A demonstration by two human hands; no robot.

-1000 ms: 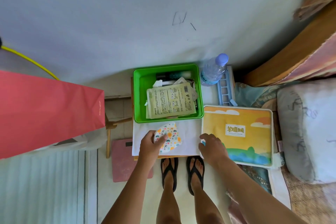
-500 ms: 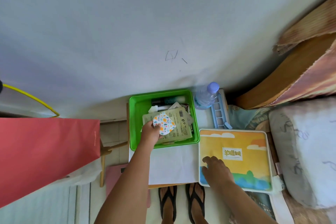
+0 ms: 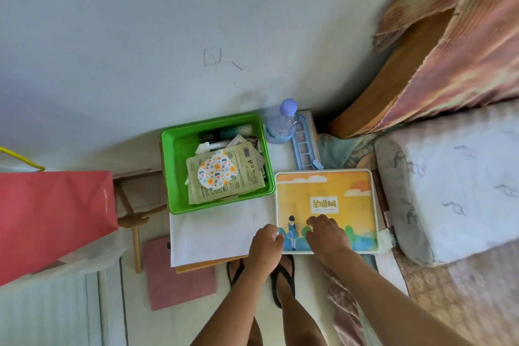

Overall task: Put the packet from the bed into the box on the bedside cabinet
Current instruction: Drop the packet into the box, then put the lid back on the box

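Observation:
A round floral packet [image 3: 216, 173] lies in the green box [image 3: 171, 174] on top of a pale green sachet [image 3: 247, 174]. The box stands at the back of the white-topped bedside cabinet [image 3: 213, 233]. A large flat yellow packet [image 3: 337, 191] with a cartoon print lies to its right, bridging cabinet and bed. My left hand [image 3: 266, 243] curls around that packet's lower left corner. My right hand [image 3: 327, 233] rests on top of its lower part, fingers spread.
A water bottle [image 3: 282, 122] and a blue plastic rack [image 3: 304, 146] stand behind the yellow packet. A pillow [image 3: 455, 180] lies on the bed at right. A red paper bag [image 3: 53, 222] sits at left, a pink scale [image 3: 179, 275] on the floor.
My left hand carried the floral packet from the cabinet top into the green box, let it go, and came back to the yellow packet's corner. My right hand stayed on the yellow packet.

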